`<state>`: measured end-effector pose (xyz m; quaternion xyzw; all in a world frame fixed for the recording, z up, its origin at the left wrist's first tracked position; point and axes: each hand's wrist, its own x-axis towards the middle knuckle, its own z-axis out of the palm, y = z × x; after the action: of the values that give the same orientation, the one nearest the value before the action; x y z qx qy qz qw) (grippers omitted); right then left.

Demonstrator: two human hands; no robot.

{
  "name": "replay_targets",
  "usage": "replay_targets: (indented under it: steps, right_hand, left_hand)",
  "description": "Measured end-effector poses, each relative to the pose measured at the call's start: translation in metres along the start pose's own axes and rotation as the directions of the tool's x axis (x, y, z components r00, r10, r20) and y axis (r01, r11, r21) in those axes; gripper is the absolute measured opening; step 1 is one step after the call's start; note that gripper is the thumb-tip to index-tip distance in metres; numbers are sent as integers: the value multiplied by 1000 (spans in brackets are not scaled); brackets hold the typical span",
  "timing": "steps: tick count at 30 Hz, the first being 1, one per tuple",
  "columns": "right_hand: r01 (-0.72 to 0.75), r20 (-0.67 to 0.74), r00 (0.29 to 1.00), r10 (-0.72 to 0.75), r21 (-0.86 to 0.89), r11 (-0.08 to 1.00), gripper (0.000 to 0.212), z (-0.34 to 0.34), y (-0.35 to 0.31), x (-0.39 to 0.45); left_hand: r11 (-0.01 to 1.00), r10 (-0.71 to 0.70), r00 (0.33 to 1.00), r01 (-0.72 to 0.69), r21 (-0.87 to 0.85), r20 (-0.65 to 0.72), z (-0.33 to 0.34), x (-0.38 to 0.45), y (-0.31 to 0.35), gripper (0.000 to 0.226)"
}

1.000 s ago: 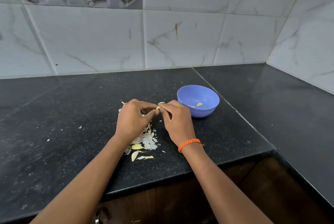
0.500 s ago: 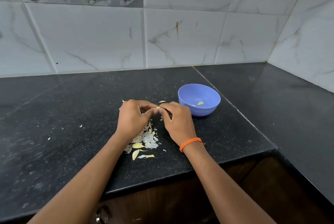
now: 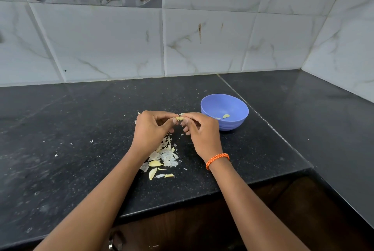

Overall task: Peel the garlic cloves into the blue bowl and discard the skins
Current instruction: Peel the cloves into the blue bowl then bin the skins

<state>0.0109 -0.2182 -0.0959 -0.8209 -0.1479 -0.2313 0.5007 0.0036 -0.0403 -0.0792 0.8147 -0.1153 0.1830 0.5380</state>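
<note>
Both hands pinch one garlic clove above the skin pile

The left hand (image 3: 150,129) and the right hand (image 3: 202,133) meet over the black counter (image 3: 60,129), fingertips together on a small yellowish garlic clove (image 3: 179,118). Each hand pinches it between thumb and forefinger, the other fingers curled loosely beneath. The clove is so small and so covered by the fingertips that I cannot tell how much skin is on it

The blue bowl (image 3: 236,123) stands on the counter just beside the right hand, on its far right side. Inside it lie a peeled clove (image 3: 226,116) and a pale sliver (image 3: 217,118) near it

Under and behind the left wrist a pile of garlic skins (image 3: 166,153) spreads across the counter, white papery flakes mixed with a few yellowish curved pieces (image 3: 155,163) toward the near edge. A few stray white flecks (image 3: 91,140) lie well apart to the left

An orange braided band (image 3: 217,159) circles the right wrist. Marbled white tiles (image 3: 202,38) back the counter and turn the corner on the right
</note>
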Motion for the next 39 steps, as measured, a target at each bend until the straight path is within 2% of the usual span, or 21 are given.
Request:
replay_targets:
  steps: [6,12,15,19,23,25,39]
  right_hand:
    - [28,-83,996,-37,-117,993,7,-1,-3,0]
    - [85,-50,994,-94,-165,983,10,-1,-6,-2]
    - [85,-56,994,-95,-153,985,14,-2,-6,-2]
    - [111,-55,992,-117,-111,988,25,-2,-9,-2]
    - [125,-59,990,-128,-51,991,15,-2,-8,-3]
    - [130,-47,990,-133,-62,990,11,-3,-8,-3]
    - [102,-13,994,-108,-242,965,25,3,-7,-2]
  left_hand:
    - [1000,-4,1000,4,-10,2,2,-2,5,5]
    - [1000,13,1000,-13,-15,2,1,0,3,7]
    - [999,-8,1000,8,-51,0,2,1,0,17]
    - [993,4,995,7,-115,96,3,3,-3,8]
    - [987,8,988,17,-160,155,4,4,-5,7]
    - [986,17,987,11,-169,162,4,4,-6,7]
    - [992,-22,991,37,-118,132,5,7,-16,11]
